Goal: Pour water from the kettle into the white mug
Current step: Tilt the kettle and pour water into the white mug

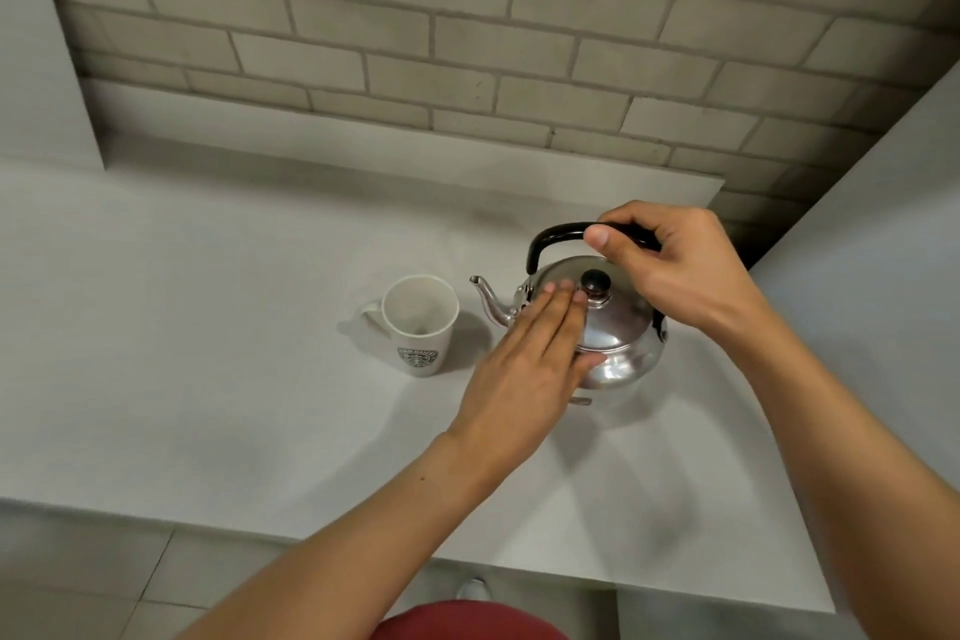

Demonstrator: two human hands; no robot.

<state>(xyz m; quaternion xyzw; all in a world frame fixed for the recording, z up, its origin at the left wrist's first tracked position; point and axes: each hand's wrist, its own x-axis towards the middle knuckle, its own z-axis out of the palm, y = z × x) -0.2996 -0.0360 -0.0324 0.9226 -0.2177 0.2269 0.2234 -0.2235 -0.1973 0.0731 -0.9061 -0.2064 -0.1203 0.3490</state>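
Note:
A shiny steel kettle [618, 327] with a black arched handle and a black lid knob stands on the white counter, spout pointing left. My right hand [670, 265] is closed around the top of the handle. My left hand [524, 369] lies flat with its fingers straight, fingertips resting on the lid just left of the knob. The white mug [421, 327], with a green round logo on its side, stands upright just left of the spout, its handle facing left. The inside of the mug looks empty.
The white counter [208, 353] runs left and toward me, ending at a front edge near the bottom. A brick wall [467, 42] rises behind it. White panels stand at the far left and right. The floor and a shoe show below.

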